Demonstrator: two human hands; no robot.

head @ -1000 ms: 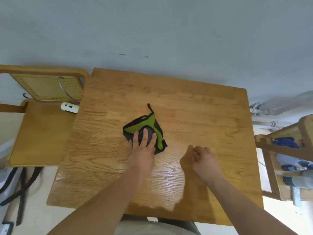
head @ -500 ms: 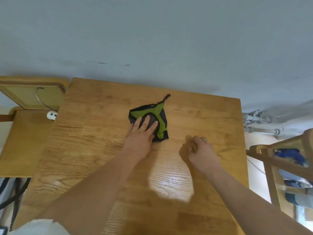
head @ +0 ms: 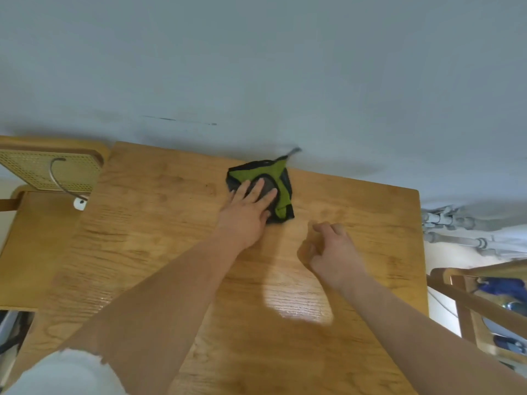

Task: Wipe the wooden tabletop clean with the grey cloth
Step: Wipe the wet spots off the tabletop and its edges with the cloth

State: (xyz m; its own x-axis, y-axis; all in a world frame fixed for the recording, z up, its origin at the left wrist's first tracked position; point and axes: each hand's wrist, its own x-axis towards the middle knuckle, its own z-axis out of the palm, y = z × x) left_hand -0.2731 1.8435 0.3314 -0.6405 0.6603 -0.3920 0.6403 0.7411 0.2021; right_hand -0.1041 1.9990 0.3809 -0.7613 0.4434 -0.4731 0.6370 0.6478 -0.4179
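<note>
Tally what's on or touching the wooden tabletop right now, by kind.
Cloths: 1, the grey and green cloth at the far edge
Hands: 2, the left hand flat on the cloth, the right hand loosely curled beside it on the tabletop
Total: 3

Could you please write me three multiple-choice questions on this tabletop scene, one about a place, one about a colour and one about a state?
1. Where on the table does the cloth lie?
A. at the near edge
B. near the far edge by the wall
C. at the left corner

2. Besides grey, which colour shows on the cloth?
A. green
B. red
C. white

3. How is the left hand placed?
A. raised off the table
B. clenched beside the cloth
C. flat, fingers spread on the cloth

Answers: 1 B, the cloth's far end reaches the table's far edge below the wall; 2 A, a green band runs across it; 3 C, the fingers press on the cloth, while the right hand is loosely curled, empty, beside it.
</note>
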